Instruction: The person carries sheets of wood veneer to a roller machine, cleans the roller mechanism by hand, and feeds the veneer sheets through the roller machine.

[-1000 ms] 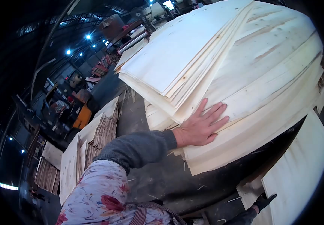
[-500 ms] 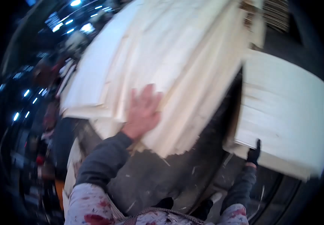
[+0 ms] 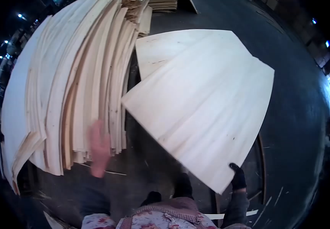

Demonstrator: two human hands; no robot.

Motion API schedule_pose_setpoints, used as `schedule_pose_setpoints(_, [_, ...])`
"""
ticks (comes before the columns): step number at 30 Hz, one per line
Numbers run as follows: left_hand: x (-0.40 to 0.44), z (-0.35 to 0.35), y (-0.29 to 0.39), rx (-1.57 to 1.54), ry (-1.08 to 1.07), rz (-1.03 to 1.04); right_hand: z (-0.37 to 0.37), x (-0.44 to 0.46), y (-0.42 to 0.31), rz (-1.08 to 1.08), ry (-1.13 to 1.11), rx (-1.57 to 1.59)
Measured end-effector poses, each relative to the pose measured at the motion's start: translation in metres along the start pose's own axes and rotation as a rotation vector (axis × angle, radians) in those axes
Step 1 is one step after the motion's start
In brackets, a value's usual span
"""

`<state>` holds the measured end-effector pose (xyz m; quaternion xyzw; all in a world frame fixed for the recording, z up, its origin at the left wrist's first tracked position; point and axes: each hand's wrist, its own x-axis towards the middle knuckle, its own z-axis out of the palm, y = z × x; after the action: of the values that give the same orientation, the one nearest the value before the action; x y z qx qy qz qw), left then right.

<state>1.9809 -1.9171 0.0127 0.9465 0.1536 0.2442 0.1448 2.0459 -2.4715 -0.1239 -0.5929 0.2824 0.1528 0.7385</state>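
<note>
One pale veneer sheet (image 3: 203, 103) is right of the fanned veneer stack (image 3: 75, 76), grain slanting away rightward. The gloved right hand (image 3: 238, 176), nearer, clamps its edge; the blurred left hand (image 3: 99, 149), flat and unclasped, is at the stack's near end, contact unclear.

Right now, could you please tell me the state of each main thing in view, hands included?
Left stack: edges uneven.
Lower sheet: partly covered.
Upper sheet: askew over the lower sheet.
Right hand: gloved, grip closed on the upper sheet's edge.
Left hand: bare, open, blurred; contact with the left stack unclear.
Floor: littered in places.
</note>
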Motion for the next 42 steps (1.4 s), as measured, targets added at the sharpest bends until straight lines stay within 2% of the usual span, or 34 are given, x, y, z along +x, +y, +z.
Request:
schedule_pose_setpoints(1, [-0.022,0.042,0.001,-0.036,-0.124,-0.052,-0.03,-0.014,-0.002,-0.003,0.049,-0.115])
schedule_pose_setpoints(3, [-0.064,0.136,-0.018,-0.342,-0.216,-0.335,-0.079,-0.038,-0.006,-0.02,0.068,-0.338])
schedule_pose_setpoints(5, [-0.083,0.194,-0.021,-0.22,-0.322,-0.252,-0.086,-0.071,-0.026,0.054,0.202,-0.417])
schedule_pose_setpoints(6, [-0.082,0.219,-0.023,-0.253,-0.372,-0.189,-0.093,-0.081,-0.035,0.095,0.198,-0.373])
schedule_pose_setpoints(7, [-0.081,0.246,-0.032,-0.277,-0.383,-0.202,-0.101,-0.088,-0.038,0.145,0.194,-0.333])
schedule_pose_setpoints(9, [-0.07,0.309,-0.061,-0.116,-0.362,-0.202,-0.152,-0.096,-0.033,0.165,0.249,-0.495])
schedule_pose_setpoints(11, [-0.051,0.358,-0.096,-0.1,-0.505,-0.41,-0.174,-0.097,-0.04,0.233,0.303,-0.563])
schedule_pose_setpoints(13, [-0.056,0.397,-0.109,-0.176,-0.475,-0.49,-0.189,-0.099,-0.046,0.294,0.351,-0.606])
schedule_pose_setpoints(15, [-0.027,0.379,-0.084,-0.686,-0.98,-0.915,-0.199,-0.094,-0.048,0.336,0.379,-0.629])
schedule_pose_setpoints(16, [-0.05,0.409,-0.104,-0.633,-0.918,-0.876,-0.202,-0.09,-0.049,0.353,0.39,-0.636])
schedule_pose_setpoints(17, [-0.045,0.402,-0.1,-0.628,-0.928,-0.884,-0.206,-0.088,-0.05,0.362,0.394,-0.639])
schedule_pose_setpoints(19, [-0.017,0.369,-0.087,-0.923,-1.147,-1.109,-0.211,-0.08,-0.051,0.372,0.398,-0.639])
schedule_pose_setpoints(20, [-0.012,0.369,-0.089,-0.913,-1.144,-1.101,-0.213,-0.075,-0.05,0.369,0.392,-0.63])
schedule_pose_setpoints(22, [-0.005,0.364,-0.093,-0.866,-1.328,-0.968,-0.215,-0.065,-0.045,0.355,0.378,-0.606])
schedule_pose_setpoints(26, [-0.02,0.353,-0.082,-0.827,-1.172,-0.793,-0.213,-0.053,-0.036,0.298,0.337,-0.539])
schedule_pose_setpoints(28, [-0.013,0.334,-0.044,-0.452,-1.152,-0.713,-0.209,-0.056,-0.035,0.256,0.312,-0.498])
schedule_pose_setpoints(33, [0.032,0.228,0.048,-0.643,-1.048,-0.51,-0.209,-0.092,-0.069,0.136,0.261,-0.433])
schedule_pose_setpoints(36, [0.086,0.147,0.112,-0.423,-1.076,-0.14,-0.218,-0.131,-0.098,0.048,0.223,-0.403])
schedule_pose_setpoints(37, [0.101,0.114,0.134,-0.405,-1.041,-0.08,-0.221,-0.143,-0.109,0.02,0.208,-0.392])
schedule_pose_setpoints(39, [0.117,0.06,0.158,-0.387,-1.033,-0.004,-0.219,-0.164,-0.135,-0.046,0.174,-0.37])
schedule_pose_setpoints(41, [0.112,0.003,0.177,-0.416,-1.002,-0.012,-0.219,-0.182,-0.155,-0.109,0.113,-0.35])
schedule_pose_setpoints(42, [0.104,-0.023,0.181,-0.435,-1.004,-0.009,-0.139,-0.239,-0.194,-0.337,0.111,-0.766])
